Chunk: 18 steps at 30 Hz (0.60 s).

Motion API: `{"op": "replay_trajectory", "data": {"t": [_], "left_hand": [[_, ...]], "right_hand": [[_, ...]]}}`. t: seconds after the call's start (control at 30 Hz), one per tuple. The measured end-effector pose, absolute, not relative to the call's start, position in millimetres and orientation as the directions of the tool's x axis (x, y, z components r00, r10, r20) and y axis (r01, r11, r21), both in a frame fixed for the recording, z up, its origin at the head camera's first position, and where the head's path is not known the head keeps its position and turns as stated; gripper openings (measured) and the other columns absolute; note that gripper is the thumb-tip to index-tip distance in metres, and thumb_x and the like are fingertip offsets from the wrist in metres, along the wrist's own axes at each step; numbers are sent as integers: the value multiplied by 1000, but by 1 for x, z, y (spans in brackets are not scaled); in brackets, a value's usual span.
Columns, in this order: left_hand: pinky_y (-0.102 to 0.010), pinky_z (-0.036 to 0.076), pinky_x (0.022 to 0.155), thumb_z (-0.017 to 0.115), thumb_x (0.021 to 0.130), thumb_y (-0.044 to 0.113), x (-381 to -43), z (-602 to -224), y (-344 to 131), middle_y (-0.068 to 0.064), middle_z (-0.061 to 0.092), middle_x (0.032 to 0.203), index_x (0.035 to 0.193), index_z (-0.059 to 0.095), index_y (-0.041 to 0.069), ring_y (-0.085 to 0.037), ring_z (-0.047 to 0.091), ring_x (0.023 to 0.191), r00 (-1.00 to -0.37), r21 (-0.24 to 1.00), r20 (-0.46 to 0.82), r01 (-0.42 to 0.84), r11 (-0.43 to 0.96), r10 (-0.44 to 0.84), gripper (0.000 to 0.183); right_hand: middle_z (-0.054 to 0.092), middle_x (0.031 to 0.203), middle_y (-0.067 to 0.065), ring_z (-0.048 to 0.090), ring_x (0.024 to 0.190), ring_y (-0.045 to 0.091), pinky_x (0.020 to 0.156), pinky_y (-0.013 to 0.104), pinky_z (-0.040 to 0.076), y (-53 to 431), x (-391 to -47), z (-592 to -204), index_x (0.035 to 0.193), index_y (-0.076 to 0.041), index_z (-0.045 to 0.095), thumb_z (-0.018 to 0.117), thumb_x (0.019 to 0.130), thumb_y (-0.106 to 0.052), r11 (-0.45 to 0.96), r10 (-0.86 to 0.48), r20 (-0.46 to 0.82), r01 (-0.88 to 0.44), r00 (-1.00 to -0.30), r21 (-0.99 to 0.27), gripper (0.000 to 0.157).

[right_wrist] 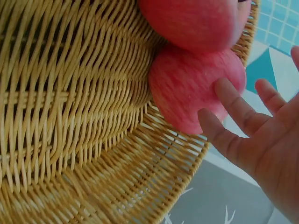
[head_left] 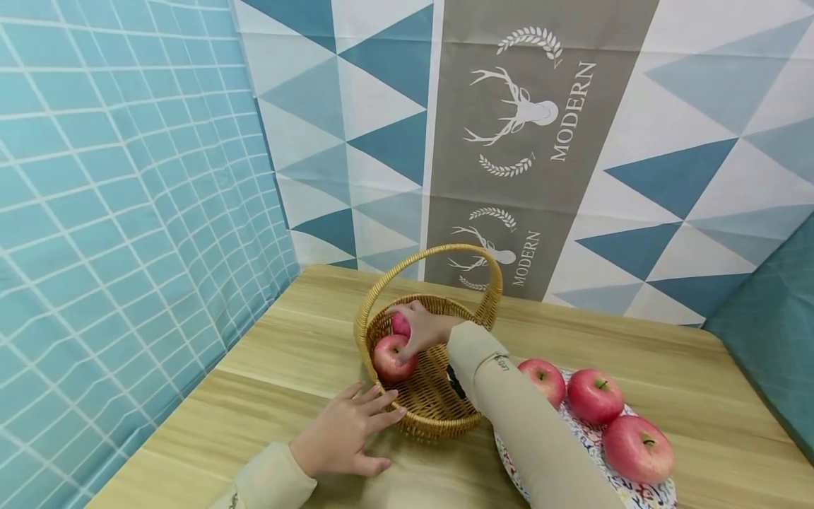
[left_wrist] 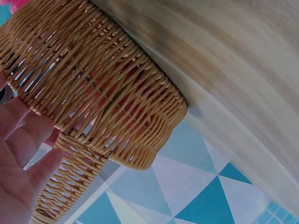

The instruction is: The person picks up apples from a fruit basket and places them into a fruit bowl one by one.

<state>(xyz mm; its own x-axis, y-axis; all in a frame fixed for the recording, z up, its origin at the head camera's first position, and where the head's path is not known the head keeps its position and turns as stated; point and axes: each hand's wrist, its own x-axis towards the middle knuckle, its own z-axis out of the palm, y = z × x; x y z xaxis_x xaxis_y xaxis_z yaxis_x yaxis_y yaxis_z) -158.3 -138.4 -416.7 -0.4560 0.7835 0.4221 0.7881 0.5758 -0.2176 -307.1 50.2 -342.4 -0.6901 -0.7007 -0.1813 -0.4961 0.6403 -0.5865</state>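
Note:
A round wicker basket (head_left: 439,425) with a tall hoop handle holds two red apples at its left side: a front apple (head_left: 389,362) and a rear apple (head_left: 400,324), partly hidden by my hand. My right hand (head_left: 425,331) reaches in over them. In the right wrist view its spread, fairly straight fingers meet the lower apple (right_wrist: 196,91), while another apple (right_wrist: 196,23) sits against it. At the basket's near left rim, my left hand (head_left: 346,430) has its fingers extended and fingertips on the edge. The left wrist view shows that hand (left_wrist: 21,163) beside the woven wall (left_wrist: 107,88).
To the right, a patterned plate (head_left: 588,435) bears a left apple (head_left: 543,380), a middle apple (head_left: 596,396) and a right apple (head_left: 638,449). My right sleeve (head_left: 540,431) crosses above it. Printed cloth walls (head_left: 381,127) border the wooden table (head_left: 280,353).

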Motion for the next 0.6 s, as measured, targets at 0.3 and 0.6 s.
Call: {"op": "replay_trajectory", "data": {"t": [0.3,0.6], "left_hand": [[-46,49,88,65,75,57,-159,-419,-138,-10,65,122,118,70,15,-29,66,103,-444,-238,444,780,580,779,60],[-46,49,88,64,77,55,-161,-420,-138,-10,64,123,119,69,16,-29,65,104,-449,-218,439,787,577,778,58]], "right_hand": [[38,145,10,34,134,25,105,41,33,35,-307,-345,138,-16,46,76,71,-32,697,-717,-344,-614,-606,-372,75],[50,136,6,50,118,16,86,33,47,20,-296,-358,147,-26,36,81,67,-21,783,-615,-365,-596,-699,-178,91]]}}
